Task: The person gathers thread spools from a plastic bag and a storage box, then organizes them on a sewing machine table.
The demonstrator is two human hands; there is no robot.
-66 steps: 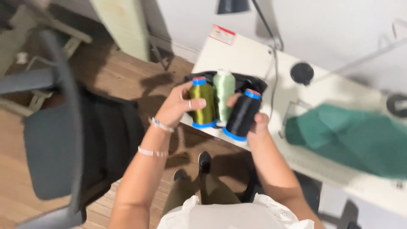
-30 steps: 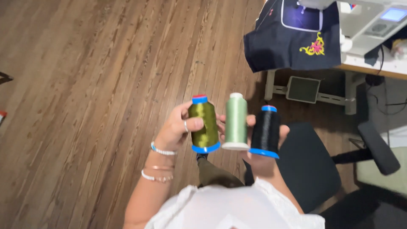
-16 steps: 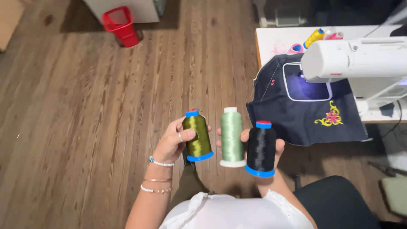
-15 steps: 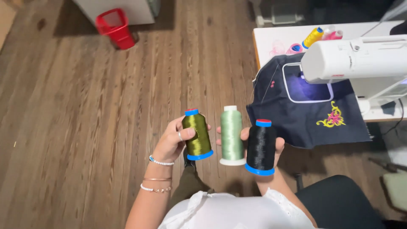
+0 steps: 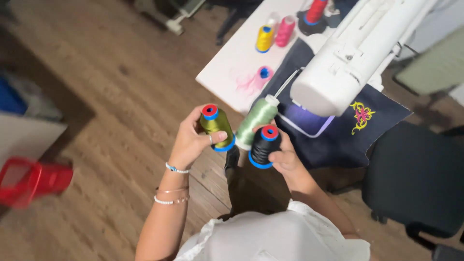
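Left hand (image 5: 191,142) wraps an olive-green thread cone (image 5: 216,127), fingers behind, thumb across the front near its blue base. Right hand (image 5: 285,157) grips a black thread cone (image 5: 263,146), thumb on its side, fingers under and behind. A pale green thread cone (image 5: 256,116) sits between the two, leaning up and right, white tip toward the machine; which hand carries it cannot be told, it is pinched among the fingers and the other cones.

Olive cone: shiny wound thread, red core ringed in blue on top, blue rim at the bottom. Black cone: same red core and blue ring, blue bottom rim, top facing the camera. Pale green cone: tapered, white core end, no blue ring visible.

All three are held in the air in front of the chest, above the wooden floor (image 5: 111,96), just short of the white surface (image 5: 232,67). Olive and pale green touch near their bases; black touches the pale green one at its lower end.

On the surface: white sewing machine (image 5: 348,63), dark navy cloth (image 5: 338,135) with yellow-pink embroidery under it, yellow spool (image 5: 264,38), pink spool (image 5: 285,30), red spool (image 5: 316,10), and a loose pink tangle with a blue-topped spool (image 5: 263,73). Black chair (image 5: 411,179) on the right. Red bin (image 5: 34,181) low left, blurred. Bracelets on the left wrist.
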